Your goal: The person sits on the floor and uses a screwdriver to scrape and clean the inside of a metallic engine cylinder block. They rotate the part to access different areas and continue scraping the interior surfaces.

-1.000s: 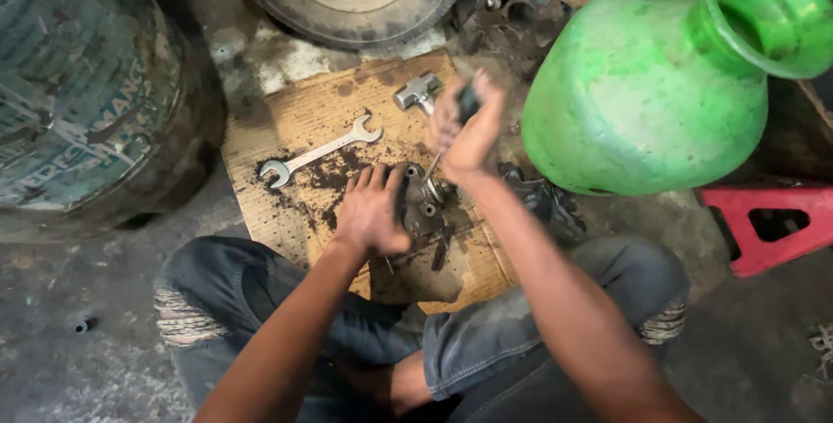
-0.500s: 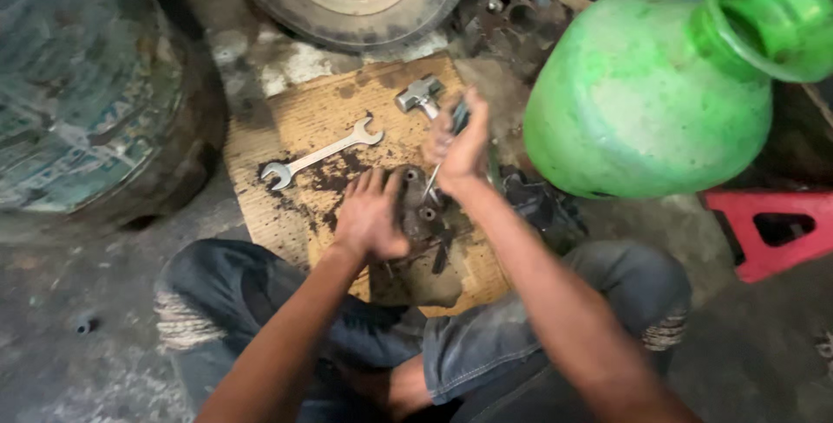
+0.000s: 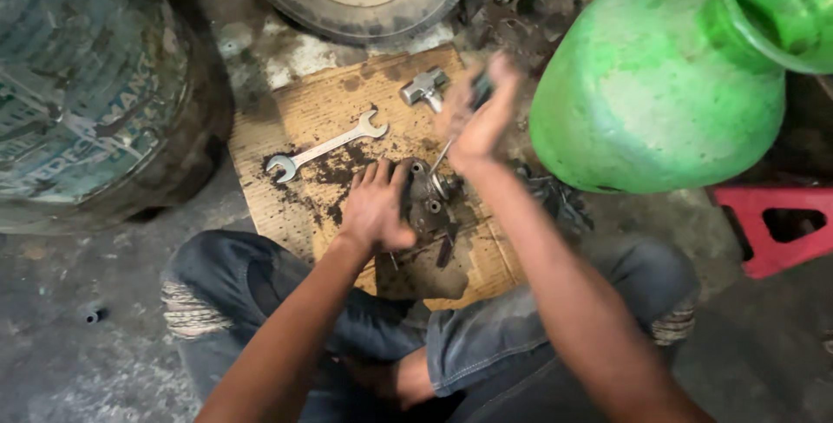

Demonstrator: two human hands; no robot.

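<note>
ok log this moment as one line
left hand: pressing greasy metal part | right hand: gripping screwdriver, blurred | spanner: on cardboard

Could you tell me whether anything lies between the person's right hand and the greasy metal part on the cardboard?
Nothing visible does. The right hand holds a thin tool whose tip reaches the metal part directly. The left hand rests on the part's left side, clear of that path.
</note>
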